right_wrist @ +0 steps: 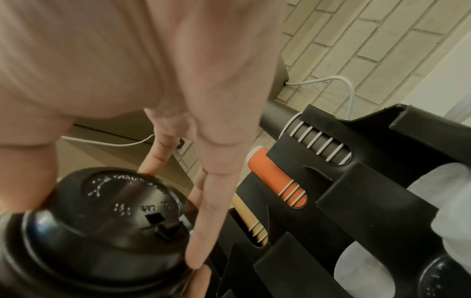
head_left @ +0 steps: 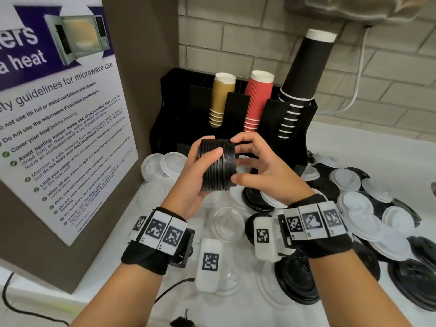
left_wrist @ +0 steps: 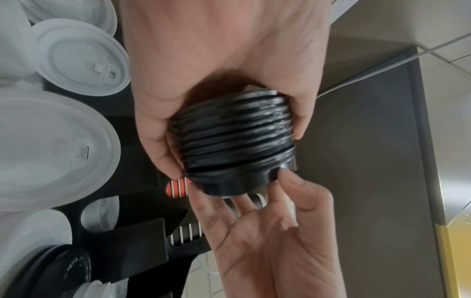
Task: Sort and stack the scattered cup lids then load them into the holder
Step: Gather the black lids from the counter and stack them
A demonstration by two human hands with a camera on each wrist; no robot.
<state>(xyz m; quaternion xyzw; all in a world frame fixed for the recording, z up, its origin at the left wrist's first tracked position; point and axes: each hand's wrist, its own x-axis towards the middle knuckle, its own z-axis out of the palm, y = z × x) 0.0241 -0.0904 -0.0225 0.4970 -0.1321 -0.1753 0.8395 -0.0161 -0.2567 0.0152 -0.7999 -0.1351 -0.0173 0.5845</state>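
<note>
We are gripping the black lid stack point(head_left: 218, 165) in our left hand point(head_left: 198, 182), right hand point(head_left: 257, 166) open against it; the holder point(head_left: 236, 114) is carrying cups point(head_left: 257, 100).

Even, soft indoor light fills your head view, with no hard shadows on the white counter point(head_left: 354, 147). Straight lines bow near the edges, and the poster point(head_left: 59, 114) leans from wide-angle distortion. Both wrist views are softer. The stack of black lids point(left_wrist: 234, 139) smears with motion blur and carries pale glare streaks on its rims. Your right hand point(right_wrist: 153, 80) fills its frame, out of focus and washed pale.
</note>
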